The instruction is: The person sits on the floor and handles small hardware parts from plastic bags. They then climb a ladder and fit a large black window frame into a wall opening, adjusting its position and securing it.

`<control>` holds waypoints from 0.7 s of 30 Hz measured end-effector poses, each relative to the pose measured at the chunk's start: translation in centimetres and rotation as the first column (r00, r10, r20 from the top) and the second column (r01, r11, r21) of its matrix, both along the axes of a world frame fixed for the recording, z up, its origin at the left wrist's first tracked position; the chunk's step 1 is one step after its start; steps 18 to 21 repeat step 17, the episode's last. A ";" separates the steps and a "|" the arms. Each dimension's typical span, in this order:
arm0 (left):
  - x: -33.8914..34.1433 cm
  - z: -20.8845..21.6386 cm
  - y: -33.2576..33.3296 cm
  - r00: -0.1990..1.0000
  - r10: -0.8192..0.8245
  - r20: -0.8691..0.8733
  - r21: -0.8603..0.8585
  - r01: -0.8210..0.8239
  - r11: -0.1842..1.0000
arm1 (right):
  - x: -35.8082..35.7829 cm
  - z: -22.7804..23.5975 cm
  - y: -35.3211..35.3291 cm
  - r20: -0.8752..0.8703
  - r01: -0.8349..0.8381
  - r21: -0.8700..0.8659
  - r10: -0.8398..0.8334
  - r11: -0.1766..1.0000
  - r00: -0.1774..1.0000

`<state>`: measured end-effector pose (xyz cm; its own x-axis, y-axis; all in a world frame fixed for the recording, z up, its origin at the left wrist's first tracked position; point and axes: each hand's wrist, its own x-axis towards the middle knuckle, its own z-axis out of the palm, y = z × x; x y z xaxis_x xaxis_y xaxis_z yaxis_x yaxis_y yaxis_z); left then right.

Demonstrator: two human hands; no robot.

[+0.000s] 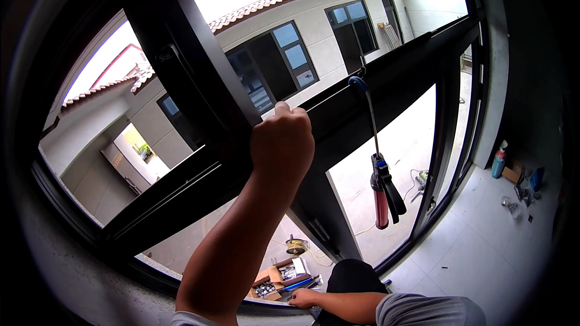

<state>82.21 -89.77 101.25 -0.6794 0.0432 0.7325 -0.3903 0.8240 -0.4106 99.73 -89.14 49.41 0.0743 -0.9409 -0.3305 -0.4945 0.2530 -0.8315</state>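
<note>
My left hand (283, 142) is raised in a fist against the black window frame (208, 66), where the upright meets the crossbar (393, 78). A small white bit shows beside its knuckles. What the fingers close on is hidden. Low down, my right hand (305, 297) is curled near the bottom of the frame, close to an open cardboard box (275, 276). Its fingertips are pressed together, and anything in them is too small to make out. A caulking gun (380, 190) with a reddish tube hangs from the crossbar by its blue-tipped hooked rod, right of my left hand.
Beyond the frame are a cable reel (296, 245) and a green power tool (421, 176). A spray can (498, 160), a small carton (513, 172) and loose bits lie on the tiled floor (477, 229) at right. A tile-roofed building (326, 54) stands across the yard.
</note>
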 end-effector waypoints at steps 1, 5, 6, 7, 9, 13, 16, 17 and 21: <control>-0.8 -0.1 0.4 1.000 -0.008 -0.003 -0.004 0.008 1.000 | -0.8 -0.2 0.0 -0.002 0.027 -0.006 -0.027 1.000 1.000; -3.0 -0.1 1.2 0.998 -0.065 -0.001 -0.015 0.065 0.998 | -3.1 -1.1 0.1 -0.016 0.103 -0.003 -0.103 0.995 0.995; -3.5 0.0 1.6 0.997 -0.081 0.000 -0.035 0.081 0.996 | -3.6 -1.0 0.2 -0.010 0.121 -0.009 -0.122 0.993 0.993; -2.2 0.3 1.0 0.999 -0.043 0.000 -0.057 0.043 0.997 | -2.3 -0.3 0.3 -0.004 0.087 -0.016 -0.087 0.996 0.996; 0.4 0.8 0.2 1.000 0.028 0.011 -0.054 -0.028 0.998 | 0.4 0.9 0.4 0.008 0.018 -0.021 -0.018 1.000 1.000; -1.6 0.1 0.6 0.998 -0.057 0.001 -0.011 0.057 0.998 | -2.3 0.8 0.7 0.008 0.086 0.001 -0.086 0.996 0.996; -0.4 0.1 0.8 0.987 -0.152 -0.045 0.004 0.153 0.988 | -1.9 0.9 0.7 0.020 0.081 -0.011 -0.081 0.997 0.997; 0.8 0.1 1.3 0.985 -0.173 -0.010 0.072 0.173 0.982 | -1.9 0.8 0.7 0.020 0.079 -0.010 -0.079 0.997 0.997; 0.8 0.1 1.3 0.985 -0.173 -0.010 0.072 0.173 0.982 | -1.9 0.8 0.7 0.020 0.079 -0.010 -0.079 0.997 0.997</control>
